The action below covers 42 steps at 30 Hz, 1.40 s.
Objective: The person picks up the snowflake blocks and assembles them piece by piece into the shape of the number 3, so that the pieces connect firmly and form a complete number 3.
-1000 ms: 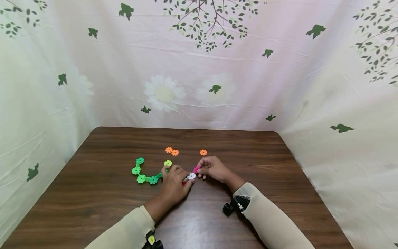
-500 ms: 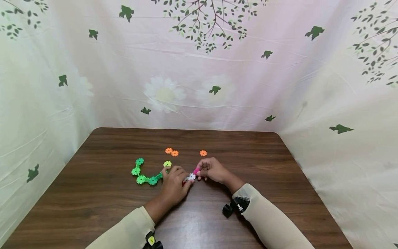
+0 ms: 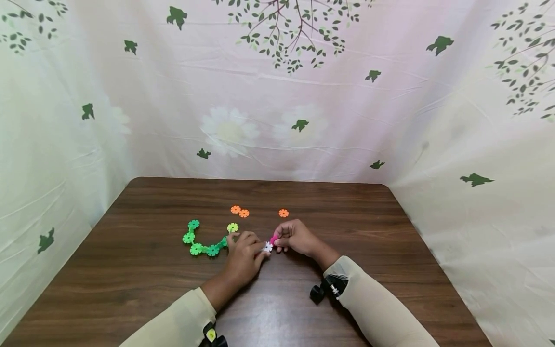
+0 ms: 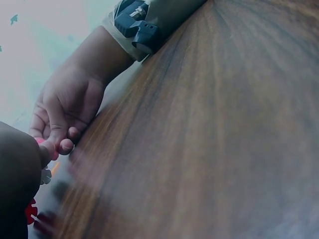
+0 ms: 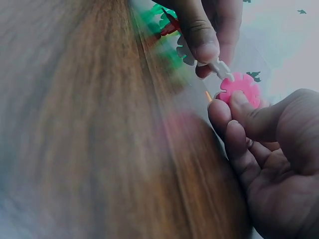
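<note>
My left hand pinches a white snowflake disc at the end of a chain of green discs lying on the brown table. A red disc shows behind the white one, under my fingers. My right hand pinches a pink disc between thumb and fingertips. The pink disc's edge meets the white disc's edge in the right wrist view. Both hands rest near the table's middle.
A yellow-green disc lies just beyond my left hand. Two orange discs lie together farther back, and a third orange disc lies beyond my right hand. Printed cloth walls enclose the table on three sides.
The hands have drawn slightly closer, bringing the pink disc against the white disc. The white disc has dropped a little toward the table.
</note>
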Motion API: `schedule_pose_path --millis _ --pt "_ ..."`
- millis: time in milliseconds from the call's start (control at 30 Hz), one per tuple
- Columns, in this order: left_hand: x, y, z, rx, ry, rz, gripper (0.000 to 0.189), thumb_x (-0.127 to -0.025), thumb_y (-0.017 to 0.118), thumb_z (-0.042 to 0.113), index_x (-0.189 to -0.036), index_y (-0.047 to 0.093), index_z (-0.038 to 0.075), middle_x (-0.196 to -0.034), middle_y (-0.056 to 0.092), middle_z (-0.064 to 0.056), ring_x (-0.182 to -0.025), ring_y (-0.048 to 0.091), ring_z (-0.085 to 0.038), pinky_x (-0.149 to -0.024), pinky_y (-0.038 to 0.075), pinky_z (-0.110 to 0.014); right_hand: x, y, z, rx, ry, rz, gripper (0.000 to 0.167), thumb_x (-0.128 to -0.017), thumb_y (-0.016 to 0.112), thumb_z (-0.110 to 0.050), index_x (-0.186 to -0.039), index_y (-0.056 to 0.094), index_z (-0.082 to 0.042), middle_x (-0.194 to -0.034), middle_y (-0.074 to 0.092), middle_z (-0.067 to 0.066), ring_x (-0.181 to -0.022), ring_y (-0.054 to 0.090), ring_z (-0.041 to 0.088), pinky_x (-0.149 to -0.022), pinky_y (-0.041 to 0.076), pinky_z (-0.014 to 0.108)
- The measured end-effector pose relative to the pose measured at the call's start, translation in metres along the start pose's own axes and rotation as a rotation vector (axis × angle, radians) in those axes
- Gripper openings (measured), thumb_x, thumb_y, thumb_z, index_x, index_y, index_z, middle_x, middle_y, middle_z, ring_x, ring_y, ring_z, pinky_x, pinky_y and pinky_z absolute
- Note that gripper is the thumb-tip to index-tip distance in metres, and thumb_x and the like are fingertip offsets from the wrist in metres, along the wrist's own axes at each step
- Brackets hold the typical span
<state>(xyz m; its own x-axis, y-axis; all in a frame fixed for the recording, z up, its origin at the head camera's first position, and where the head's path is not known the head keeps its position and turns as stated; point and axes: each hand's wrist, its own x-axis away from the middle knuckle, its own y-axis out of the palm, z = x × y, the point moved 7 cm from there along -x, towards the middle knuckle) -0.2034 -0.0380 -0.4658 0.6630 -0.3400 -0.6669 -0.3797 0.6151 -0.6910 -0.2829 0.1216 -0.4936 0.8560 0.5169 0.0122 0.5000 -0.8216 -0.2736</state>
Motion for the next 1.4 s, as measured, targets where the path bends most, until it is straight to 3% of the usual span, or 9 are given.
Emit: schedule_pose_path --millis 133,467,933,1400 --pt "0.0002 0.0010 -0.0001 0.009 0.001 -0.019 0.018 -0.083 0.094 0.021 -0.096 0.087 0.010 -0.094 0.076 -0.003 -0.105 0.067 -0.026 -0.102 0.039 -0.068 0.0012 0.0007 -0.0022 0.029 -0.010 0.008 0.023 -0.097 0.073 0.011 -0.086 0.077 -0.009 -0.085 0.080 0.013 -0.066 0.071 0.010 -0.058 0.055 0.022" --pt "0.0015 -0.0017 0.0021 0.047 0.010 -0.005 0.018 -0.080 0.094 0.019 -0.093 0.086 0.009 -0.094 0.076 -0.006 -0.103 0.066 -0.028 -0.101 0.039 -0.068 0.0026 0.0033 -0.0045 0.030 -0.007 0.017 0.006 -0.094 0.074 0.013 -0.092 0.076 0.007 -0.085 0.080 0.015 -0.066 0.072 0.010 -0.061 0.059 0.022" --pt "0.0026 0.0000 0.0043 0.048 0.016 -0.043 0.017 -0.084 0.092 0.015 -0.098 0.086 0.006 -0.095 0.075 -0.006 -0.105 0.065 -0.027 -0.101 0.037 -0.060 0.0044 0.0043 -0.0044 -0.010 -0.020 0.001 0.009 -0.092 0.070 0.021 -0.095 0.075 0.013 -0.084 0.079 0.019 -0.064 0.071 0.011 -0.061 0.059 0.022" --pt "0.0021 -0.0009 0.0053 0.054 0.041 0.016 0.019 -0.082 0.093 0.016 -0.095 0.085 0.004 -0.092 0.073 -0.006 -0.105 0.065 -0.029 -0.100 0.039 -0.062 0.0036 0.0051 -0.0032 -0.036 -0.019 0.027 0.004 -0.092 0.074 0.017 -0.096 0.074 0.016 -0.083 0.080 0.018 -0.064 0.073 0.011 -0.062 0.060 0.024"
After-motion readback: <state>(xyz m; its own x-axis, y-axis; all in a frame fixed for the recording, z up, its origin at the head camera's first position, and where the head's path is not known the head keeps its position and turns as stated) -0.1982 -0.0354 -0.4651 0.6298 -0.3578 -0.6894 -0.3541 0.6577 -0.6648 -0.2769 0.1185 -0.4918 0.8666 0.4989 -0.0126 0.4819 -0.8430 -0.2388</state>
